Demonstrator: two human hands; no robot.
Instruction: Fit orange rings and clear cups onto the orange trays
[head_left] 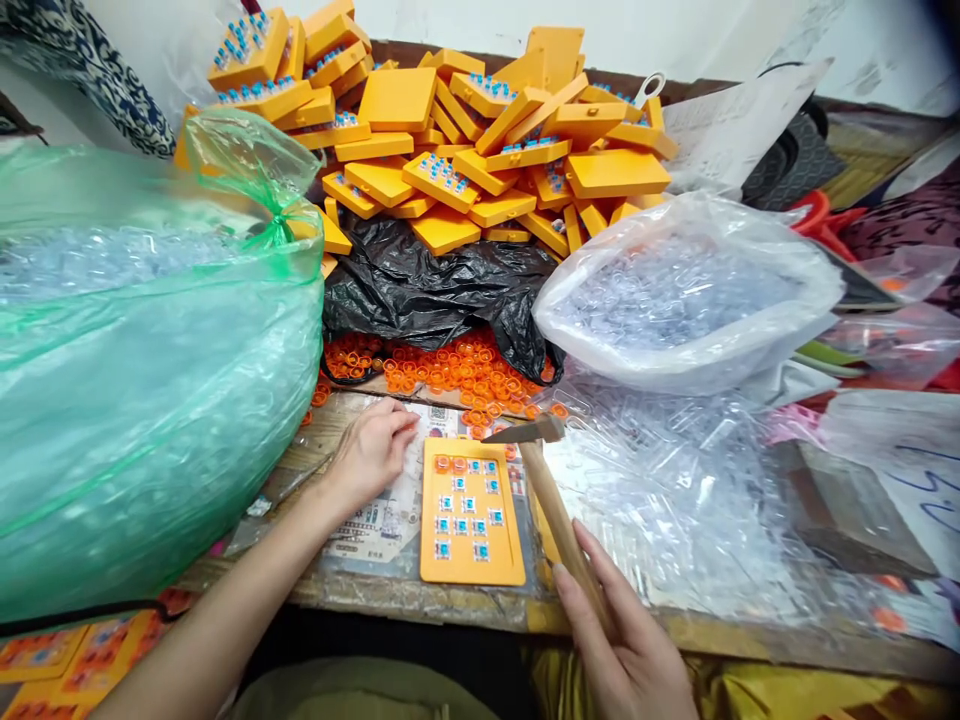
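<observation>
Looking down, I have the yellow plate [466, 570] flat on the bench [375, 600]; it seems light and stiff, best held by its rim, clear of the small blue pieces [460, 526]. To its right, my right hand [634, 645] grips the wooden handle of the hammer [556, 505], likely top-heavy, the head above the plate's top corner. Left of the plate, my left hand [377, 452] curls inward; I cannot tell whether it pinches anything.

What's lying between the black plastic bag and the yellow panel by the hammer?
In the head view, loose orange rings and part of a printed sheet lie between the black bag and the yellow panel.
</observation>
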